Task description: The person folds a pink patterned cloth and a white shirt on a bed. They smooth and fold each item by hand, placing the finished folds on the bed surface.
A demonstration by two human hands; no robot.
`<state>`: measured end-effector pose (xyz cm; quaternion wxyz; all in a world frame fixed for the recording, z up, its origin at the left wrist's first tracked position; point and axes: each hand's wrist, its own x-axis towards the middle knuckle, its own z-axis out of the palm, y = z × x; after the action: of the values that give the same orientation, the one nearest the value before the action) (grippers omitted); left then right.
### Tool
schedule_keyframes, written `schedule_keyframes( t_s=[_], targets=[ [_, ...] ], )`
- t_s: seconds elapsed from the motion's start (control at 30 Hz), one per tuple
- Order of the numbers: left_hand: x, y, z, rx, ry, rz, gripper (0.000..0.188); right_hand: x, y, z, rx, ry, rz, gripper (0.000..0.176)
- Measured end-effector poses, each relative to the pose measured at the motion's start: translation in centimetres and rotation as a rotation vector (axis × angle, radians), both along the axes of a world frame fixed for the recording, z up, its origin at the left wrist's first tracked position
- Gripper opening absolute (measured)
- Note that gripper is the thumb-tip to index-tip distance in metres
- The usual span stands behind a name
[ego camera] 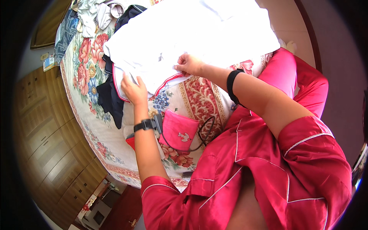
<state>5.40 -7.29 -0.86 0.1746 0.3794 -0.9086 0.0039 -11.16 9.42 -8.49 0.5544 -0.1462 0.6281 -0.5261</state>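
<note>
A large white garment (189,31) with red-striped trim is spread over the bed before me, its middle washed out by bright light. My right hand (190,65) has its thumb and fingers drawn together on the cloth beside the trim. Further left, my left hand (134,89) rests against the garment near its trimmed corner, thumb and index finger apart. I see no cloth pinched there. Dark navy fabric (110,96) pokes out from beneath that corner. Below the hands lies a pink cloth pouch (179,130) with a small white figure on it.
The bed has a floral bedspread (82,100). A black cable (207,135) loops from my left wrist strap across the pouch. Crumpled light clothes (97,14) are heaped at the far left. Wooden cabinets (51,138) stand beyond the bed's left edge. My bent leg (281,69) borders the right side.
</note>
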Motion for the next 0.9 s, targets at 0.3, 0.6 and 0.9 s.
schedule_keyframes(
  t_s=[0.3, 0.6, 0.9],
  targets=[
    [2.5, 0.6, -2.1, 0.12, -0.381, -0.5, 0.051, 0.6, 0.2, 0.1, -0.003, 0.041, -0.034, 0.016],
    [-0.7, 3.7, 1.4, 0.37, -0.492, -0.391, 0.038, 1.2, 1.4, 2.1, 0.07, 0.643, 0.218, 0.024],
    [-5.3, 5.0, -6.7, 0.097, -0.44, -0.485, 0.064, -5.1, 6.7, 2.2, 0.029, 1.348, 0.655, 0.058]
  ],
)
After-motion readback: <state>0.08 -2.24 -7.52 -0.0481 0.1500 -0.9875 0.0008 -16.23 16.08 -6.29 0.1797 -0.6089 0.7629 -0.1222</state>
